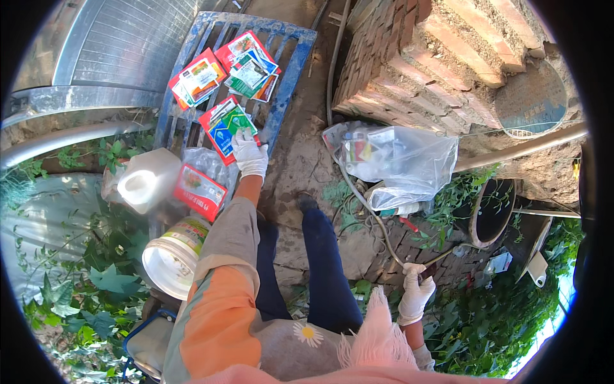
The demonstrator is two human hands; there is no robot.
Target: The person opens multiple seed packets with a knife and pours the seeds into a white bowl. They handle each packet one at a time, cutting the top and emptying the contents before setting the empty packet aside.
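Observation:
My left hand (250,156), in a white glove, reaches to a pile of seed-type packets with a blue-and-green packet (229,127) on top. Its fingertips touch the pile's lower right edge; whether they grip a packet is unclear. Beneath the pile is a red packet edge, and all of it lies on a blue slatted rack (283,113). Two more piles, the left packet pile (197,79) and the right packet pile (250,72), lie farther up the slats. My right hand (415,297), also gloved, has bent fingers beside a dark object (428,272) and overlaps a hose (357,192).
A clear plastic bag (412,158) with packages inside rests by a brick stack (407,72). Left of my arm are a red packet (200,189), a translucent jug (151,177) and a white bucket (168,269). A round dark container (494,211) and leafy plants (479,317) are on the right.

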